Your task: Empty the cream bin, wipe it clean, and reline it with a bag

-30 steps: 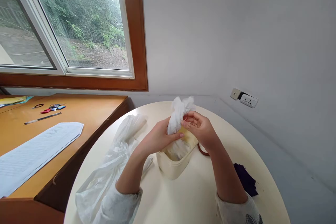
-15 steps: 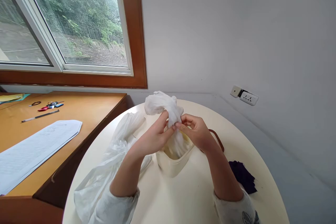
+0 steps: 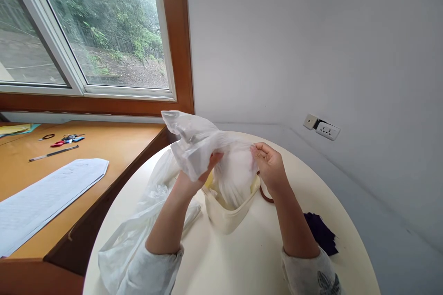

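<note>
My left hand (image 3: 194,177) and my right hand (image 3: 270,166) both grip a thin white plastic bag (image 3: 207,145) and hold it spread apart above a small cream container (image 3: 226,216). The bag's lower part hangs down into the container. Much of my left hand is hidden under the plastic, with only fingertips showing. A reddish-brown strap (image 3: 265,193) loops out beside the container by my right wrist. All of this is over a round cream table (image 3: 249,262).
Another crumpled white plastic bag (image 3: 138,226) lies on the table's left side. A dark purple cloth (image 3: 320,233) lies at the right. A wooden desk (image 3: 114,147) at left holds papers (image 3: 44,198), a pen (image 3: 53,152) and keys (image 3: 67,138). A wall socket (image 3: 327,130) is at right.
The bunched bag has been pulled open: my hands moved apart, the left drawing the plastic up and leftward, the right shifting right. The bag now spreads wide above the container.
</note>
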`<state>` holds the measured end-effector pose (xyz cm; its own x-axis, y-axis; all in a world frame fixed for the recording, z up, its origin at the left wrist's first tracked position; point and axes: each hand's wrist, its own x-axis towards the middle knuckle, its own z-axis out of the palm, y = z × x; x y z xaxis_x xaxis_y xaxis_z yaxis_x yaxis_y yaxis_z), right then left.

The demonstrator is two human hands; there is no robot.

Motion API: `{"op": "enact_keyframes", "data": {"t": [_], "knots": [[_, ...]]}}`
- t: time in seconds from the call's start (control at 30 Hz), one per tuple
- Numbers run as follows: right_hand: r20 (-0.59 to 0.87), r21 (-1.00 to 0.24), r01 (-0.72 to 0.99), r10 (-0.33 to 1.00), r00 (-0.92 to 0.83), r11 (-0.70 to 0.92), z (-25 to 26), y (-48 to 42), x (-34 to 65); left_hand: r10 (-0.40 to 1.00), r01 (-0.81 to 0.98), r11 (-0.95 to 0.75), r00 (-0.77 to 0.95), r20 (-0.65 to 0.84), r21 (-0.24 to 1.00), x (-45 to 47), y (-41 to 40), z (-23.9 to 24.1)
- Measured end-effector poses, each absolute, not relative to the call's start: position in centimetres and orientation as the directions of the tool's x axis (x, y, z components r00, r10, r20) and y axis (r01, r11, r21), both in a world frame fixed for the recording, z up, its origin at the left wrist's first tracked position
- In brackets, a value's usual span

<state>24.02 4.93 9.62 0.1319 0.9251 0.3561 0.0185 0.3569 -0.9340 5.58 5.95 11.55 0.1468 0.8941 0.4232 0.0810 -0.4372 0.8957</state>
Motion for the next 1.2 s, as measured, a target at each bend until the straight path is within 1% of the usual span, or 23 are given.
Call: {"op": "enact_keyframes", "data": {"t": [0.03, 0.1, 0.17, 0.23, 0.33, 0.4, 0.47, 0.53, 0.6, 0.7, 0.8, 0.9, 1.0, 1.07, 1.13, 1.2], "knots": [[0.353, -0.935, 0.019, 0.921, 0.168, 0.355, 9.6, 5.0, 24.2, 0.873, 0.088, -0.485, 0.109, 0.475, 0.87, 5.4, 6.0, 11.5], [0.347, -0.935, 0.007, 0.909, 0.23, 0.355, 9.4, 5.2, 24.6, 0.829, 0.049, -0.557, 0.096, 0.552, 0.829, 5.2, 6.1, 11.6], [0.347, -0.931, -0.011, 0.895, 0.281, 0.365, 9.2, 5.4, 25.1, 0.809, -0.007, -0.58, 0.107, 0.578, 0.814, 5.1, 6.1, 11.9], [0.348, -0.926, -0.025, 0.877, 0.331, 0.377, 8.9, 5.7, 25.6, 0.831, -0.029, -0.552, 0.056, 0.553, 0.833, 5.0, 6.1, 12.1], [0.344, -0.913, -0.066, 0.844, 0.411, 0.403, 8.4, 6.4, 26.4, 0.881, -0.104, -0.473, -0.067, 0.469, 0.875, 4.7, 5.9, 12.3], [0.322, -0.909, -0.102, 0.837, 0.443, 0.404, 8.2, 6.7, 26.7, 0.902, -0.146, -0.431, -0.078, 0.424, 0.89, 4.6, 5.9, 12.5], [0.296, -0.913, -0.127, 0.842, 0.451, 0.389, 8.1, 6.8, 26.8, 0.906, -0.111, -0.424, -0.078, 0.417, 0.899, 4.5, 5.8, 12.6], [0.287, -0.914, -0.138, 0.847, 0.448, 0.383, 8.0, 6.9, 26.9, 0.906, -0.008, -0.418, -0.078, 0.416, 0.908, 4.5, 5.8, 12.7], [0.283, -0.913, -0.151, 0.853, 0.439, 0.38, 8.0, 6.9, 26.9, 0.921, 0.087, -0.388, -0.007, 0.39, 0.918, 4.3, 5.8, 12.8], [0.259, -0.921, -0.166, 0.875, 0.41, 0.351, 7.9, 6.8, 26.9, 0.941, 0.212, -0.33, 0.145, 0.305, 0.92, 3.9, 5.6, 12.8], [0.251, -0.925, -0.164, 0.878, 0.408, 0.341, 7.8, 6.8, 27.0, 0.944, 0.283, -0.321, 0.164, 0.284, 0.904, 3.4, 5.3, 13.0], [0.262, -0.924, -0.143, 0.86, 0.438, 0.354, 7.8, 6.8, 27.0, 0.944, 0.304, -0.327, 0.152, 0.294, 0.895, 2.8, 4.9, 13.3], [0.251, -0.927, -0.141, 0.854, 0.456, 0.348, 7.8, 6.8, 27.1, 0.951, 0.317, -0.292, 0.194, 0.239, 0.902, 2.2, 4.6, 13.8], [0.241, -0.93, -0.142, 0.856, 0.457, 0.338, 7.8, 6.9, 27.2, 0.951, 0.293, -0.277, 0.219, 0.218, 0.915, 1.9, 4.5, 14.0], [0.242, -0.93, -0.14, 0.852, 0.464, 0.34, 7.7, 7.0, 27.3, 0.947, 0.233, -0.301, 0.186, 0.261, 0.925, 1.8, 4.6, 14.0], [0.248, -0.926, -0.137, 0.842, 0.479, 0.351, 7.6, 7.2, 27.4, 0.94, 0.162, -0.34, 0.094, 0.329, 0.926, 1.7, 4.9, 13.8]]}}
